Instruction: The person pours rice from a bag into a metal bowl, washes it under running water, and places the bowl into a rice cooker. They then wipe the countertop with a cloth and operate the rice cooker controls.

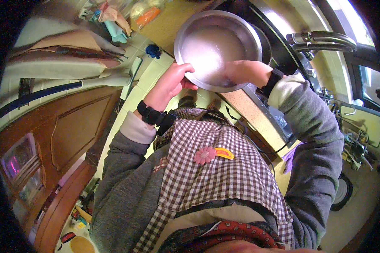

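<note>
A wide stainless-steel bowl point(205, 15) is held up in front of me, tilted so its inside faces the camera. My left hand point(177, 79) grips its near-left rim, thumb over the edge and fingers beneath. My right hand point(245, 73) reaches over the near-right rim into the bowl. Its fingers blur into the pale, shiny interior, so I cannot see whether they hold anything. Glare hides what the bowl contains, if anything. Behind its right side shows part of a second round, dark vessel point(265, 44).
At right is a curved metal faucet point(329, 41). A speckled counter edge point(262, 117) runs beside me, with a dish rack point(354, 145) farther right. On the left are a wooden door point(82, 126) and a long-handled floor tool point(107, 81). Plastic bags point(145, 14) lie at the top.
</note>
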Demonstrator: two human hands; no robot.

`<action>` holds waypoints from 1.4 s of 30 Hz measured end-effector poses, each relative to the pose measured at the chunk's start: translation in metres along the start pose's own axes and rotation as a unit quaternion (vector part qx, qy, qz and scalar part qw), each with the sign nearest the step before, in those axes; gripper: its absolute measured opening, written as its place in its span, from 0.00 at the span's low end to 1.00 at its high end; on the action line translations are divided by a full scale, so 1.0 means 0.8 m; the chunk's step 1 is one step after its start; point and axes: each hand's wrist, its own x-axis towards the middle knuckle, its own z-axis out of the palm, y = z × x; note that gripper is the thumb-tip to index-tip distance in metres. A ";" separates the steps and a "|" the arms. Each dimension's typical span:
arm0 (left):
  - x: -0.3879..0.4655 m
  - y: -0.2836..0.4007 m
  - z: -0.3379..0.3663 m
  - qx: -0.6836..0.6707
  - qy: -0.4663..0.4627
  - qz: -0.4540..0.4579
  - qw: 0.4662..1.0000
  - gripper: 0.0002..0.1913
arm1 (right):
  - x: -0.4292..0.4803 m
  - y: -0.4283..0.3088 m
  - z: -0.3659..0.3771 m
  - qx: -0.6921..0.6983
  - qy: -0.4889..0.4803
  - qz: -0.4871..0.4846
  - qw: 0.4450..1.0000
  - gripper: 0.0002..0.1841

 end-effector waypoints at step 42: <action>-0.024 -0.044 0.099 0.143 -0.067 -0.087 0.984 0.08 | -0.235 -0.149 0.040 0.173 0.571 0.261 0.759 0.08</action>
